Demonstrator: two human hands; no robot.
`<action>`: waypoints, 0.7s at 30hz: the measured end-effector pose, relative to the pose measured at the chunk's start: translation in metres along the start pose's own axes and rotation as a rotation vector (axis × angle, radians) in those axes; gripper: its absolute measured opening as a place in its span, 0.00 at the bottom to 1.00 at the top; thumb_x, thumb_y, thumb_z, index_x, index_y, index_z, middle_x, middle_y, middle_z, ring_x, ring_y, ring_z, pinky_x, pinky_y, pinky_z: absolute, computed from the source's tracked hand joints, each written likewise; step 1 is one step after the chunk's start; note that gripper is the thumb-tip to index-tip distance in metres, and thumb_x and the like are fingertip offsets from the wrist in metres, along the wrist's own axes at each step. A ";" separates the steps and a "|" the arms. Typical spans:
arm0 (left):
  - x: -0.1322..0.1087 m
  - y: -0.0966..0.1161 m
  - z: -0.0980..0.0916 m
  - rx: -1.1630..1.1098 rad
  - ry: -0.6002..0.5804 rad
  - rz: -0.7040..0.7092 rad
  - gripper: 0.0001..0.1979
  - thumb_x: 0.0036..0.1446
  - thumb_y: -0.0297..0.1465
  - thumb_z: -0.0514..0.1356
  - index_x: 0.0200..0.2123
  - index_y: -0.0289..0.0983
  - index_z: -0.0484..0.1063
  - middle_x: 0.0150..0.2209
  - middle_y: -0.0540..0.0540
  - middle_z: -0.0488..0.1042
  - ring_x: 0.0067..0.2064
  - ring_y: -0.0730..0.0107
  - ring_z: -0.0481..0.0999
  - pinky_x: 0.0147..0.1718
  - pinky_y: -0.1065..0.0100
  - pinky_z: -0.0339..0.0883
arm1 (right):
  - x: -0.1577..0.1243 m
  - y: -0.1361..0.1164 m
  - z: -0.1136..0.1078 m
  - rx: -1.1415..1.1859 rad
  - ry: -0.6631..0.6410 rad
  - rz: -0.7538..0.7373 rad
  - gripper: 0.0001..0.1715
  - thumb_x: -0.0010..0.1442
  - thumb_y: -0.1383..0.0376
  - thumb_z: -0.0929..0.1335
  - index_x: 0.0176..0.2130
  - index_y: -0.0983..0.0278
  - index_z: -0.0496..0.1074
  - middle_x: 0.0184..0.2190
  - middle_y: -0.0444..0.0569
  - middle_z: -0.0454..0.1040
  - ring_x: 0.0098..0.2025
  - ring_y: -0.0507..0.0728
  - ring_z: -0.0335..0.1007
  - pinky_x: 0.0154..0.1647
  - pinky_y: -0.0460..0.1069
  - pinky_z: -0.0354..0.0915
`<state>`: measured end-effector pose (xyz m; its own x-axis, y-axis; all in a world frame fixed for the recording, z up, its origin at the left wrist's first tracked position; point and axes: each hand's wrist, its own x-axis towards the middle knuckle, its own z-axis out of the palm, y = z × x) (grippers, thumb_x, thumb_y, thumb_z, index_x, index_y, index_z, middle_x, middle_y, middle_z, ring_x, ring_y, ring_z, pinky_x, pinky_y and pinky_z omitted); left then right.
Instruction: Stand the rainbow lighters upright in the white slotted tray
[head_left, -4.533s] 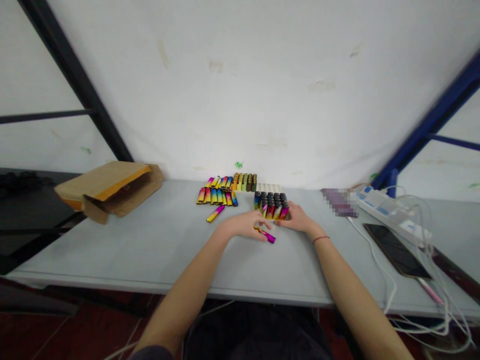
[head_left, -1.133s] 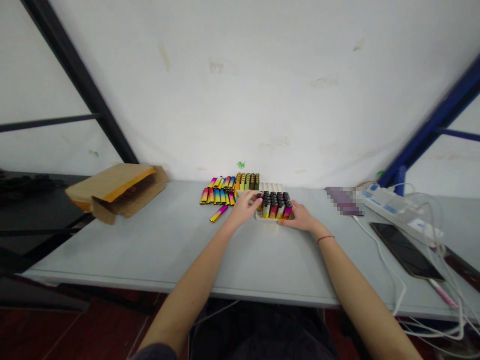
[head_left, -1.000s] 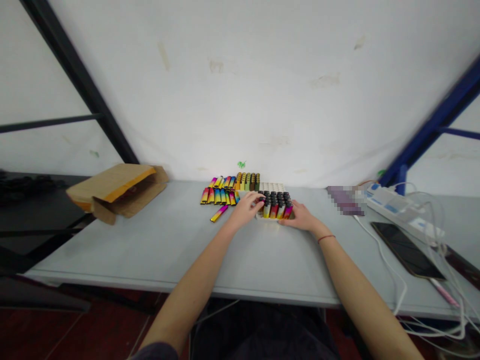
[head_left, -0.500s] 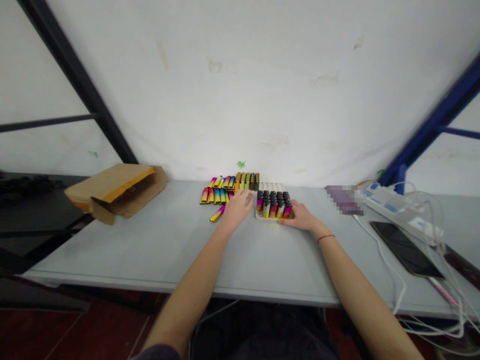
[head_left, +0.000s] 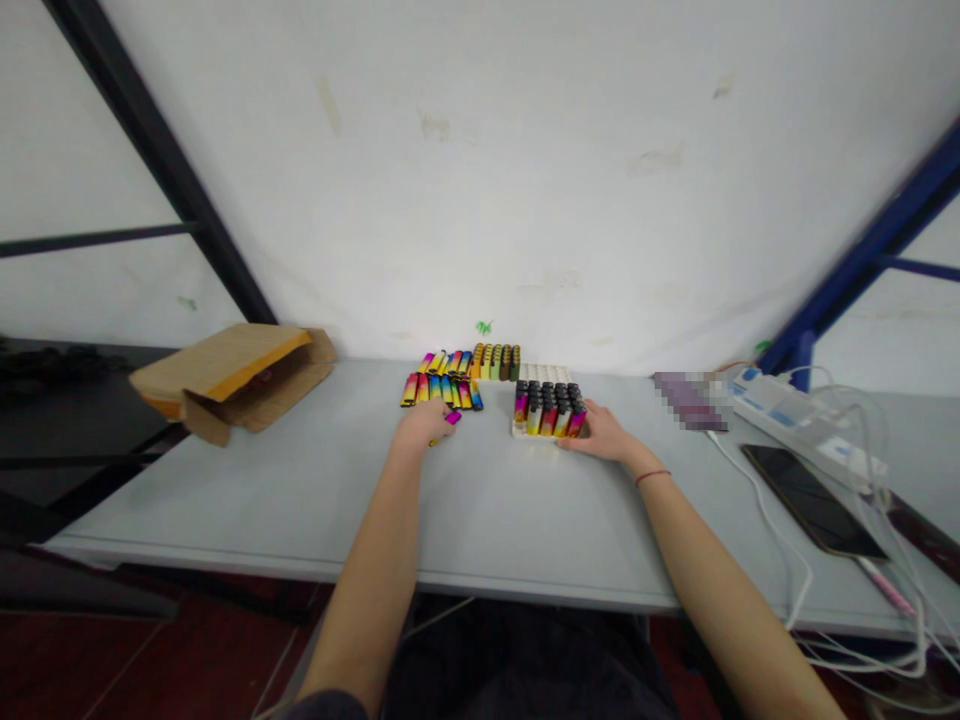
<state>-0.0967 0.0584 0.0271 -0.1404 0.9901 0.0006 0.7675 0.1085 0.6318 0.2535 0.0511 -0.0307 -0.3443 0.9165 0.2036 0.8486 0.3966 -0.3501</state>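
Black-topped lighters [head_left: 549, 408] stand upright in rows in a small white tray [head_left: 519, 432]. My right hand [head_left: 602, 437] rests at the tray's right side and front corner, its thumb and fingers closed round that corner. My left hand [head_left: 422, 425] is bent over a single pink and yellow lighter [head_left: 452, 418] on the table, with its fingers closed about it and partly hidden. Just behind that hand lies a row of several loose multicoloured lighters [head_left: 439, 390]. Another flat row of lighters [head_left: 444, 363] lies farther back.
Upright yellow and green lighters [head_left: 495, 362] stand by the wall, beside a white tray with holes [head_left: 545, 372]. An open cardboard box [head_left: 232, 380] lies at the left. A phone [head_left: 814, 498], a power strip [head_left: 802, 425] and white cables [head_left: 772, 525] occupy the right.
My left hand has moved left and toward me, from beside the filled tray to the single loose lighter, and closed on it. My right hand has stayed at the tray.
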 end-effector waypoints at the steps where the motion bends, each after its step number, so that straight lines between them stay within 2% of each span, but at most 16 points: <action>1: -0.001 0.003 0.000 -0.034 -0.041 0.027 0.18 0.30 0.18 0.69 0.13 0.41 0.62 0.12 0.55 0.59 0.22 0.67 0.68 0.22 0.73 0.53 | 0.000 0.000 0.000 0.000 0.003 -0.003 0.45 0.54 0.45 0.72 0.61 0.65 0.65 0.57 0.62 0.70 0.56 0.70 0.66 0.58 0.63 0.60; 5: -0.005 0.019 0.003 -0.397 -0.213 0.085 0.15 0.36 0.18 0.65 0.13 0.40 0.63 0.12 0.55 0.61 0.16 0.74 0.60 0.15 0.74 0.45 | 0.000 0.000 0.001 0.002 0.011 -0.002 0.43 0.53 0.45 0.73 0.60 0.65 0.66 0.56 0.61 0.71 0.56 0.70 0.67 0.57 0.63 0.61; 8: -0.009 0.031 0.010 -0.677 -0.358 0.073 0.10 0.44 0.22 0.64 0.18 0.39 0.67 0.15 0.54 0.66 0.15 0.75 0.65 0.14 0.76 0.51 | 0.000 0.002 0.002 0.003 0.012 -0.005 0.42 0.53 0.45 0.72 0.60 0.63 0.67 0.56 0.60 0.71 0.55 0.69 0.67 0.57 0.63 0.61; 10: -0.012 0.040 0.016 -0.806 -0.409 0.074 0.08 0.48 0.24 0.64 0.22 0.38 0.69 0.18 0.53 0.69 0.16 0.75 0.67 0.14 0.76 0.56 | 0.000 0.002 0.002 0.000 0.007 -0.008 0.42 0.54 0.45 0.72 0.60 0.63 0.67 0.56 0.60 0.71 0.54 0.69 0.68 0.57 0.63 0.61; 14: -0.015 0.054 0.026 -0.961 -0.367 0.088 0.05 0.56 0.30 0.62 0.29 0.37 0.70 0.19 0.53 0.69 0.15 0.77 0.64 0.14 0.77 0.56 | 0.001 0.002 0.002 -0.014 -0.006 -0.004 0.43 0.54 0.44 0.72 0.60 0.65 0.66 0.56 0.61 0.70 0.55 0.69 0.67 0.58 0.63 0.61; 17: -0.014 0.061 0.031 -1.039 -0.345 0.029 0.15 0.63 0.40 0.57 0.27 0.39 0.67 0.13 0.55 0.60 0.12 0.77 0.58 0.12 0.77 0.51 | 0.000 0.001 0.002 -0.014 0.003 -0.010 0.43 0.54 0.44 0.72 0.60 0.64 0.66 0.57 0.61 0.70 0.56 0.69 0.67 0.58 0.63 0.61; 19: -0.013 0.064 0.035 -1.105 -0.332 -0.024 0.23 0.63 0.49 0.53 0.23 0.40 0.63 0.11 0.57 0.53 0.11 0.77 0.53 0.12 0.76 0.49 | 0.000 0.001 0.002 -0.009 0.012 -0.012 0.42 0.54 0.45 0.72 0.60 0.64 0.66 0.57 0.60 0.71 0.56 0.69 0.67 0.58 0.63 0.61; 21: -0.014 0.066 0.038 -1.152 -0.301 -0.064 0.26 0.63 0.53 0.50 0.21 0.40 0.60 0.10 0.57 0.50 0.11 0.78 0.52 0.12 0.75 0.49 | 0.000 0.001 0.002 -0.009 0.013 -0.010 0.41 0.54 0.45 0.72 0.59 0.64 0.67 0.57 0.60 0.70 0.56 0.69 0.67 0.57 0.63 0.61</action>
<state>-0.0202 0.0553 0.0395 0.1125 0.9836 -0.1411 -0.2700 0.1669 0.9483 0.2534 0.0515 -0.0325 -0.3478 0.9117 0.2186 0.8488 0.4052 -0.3396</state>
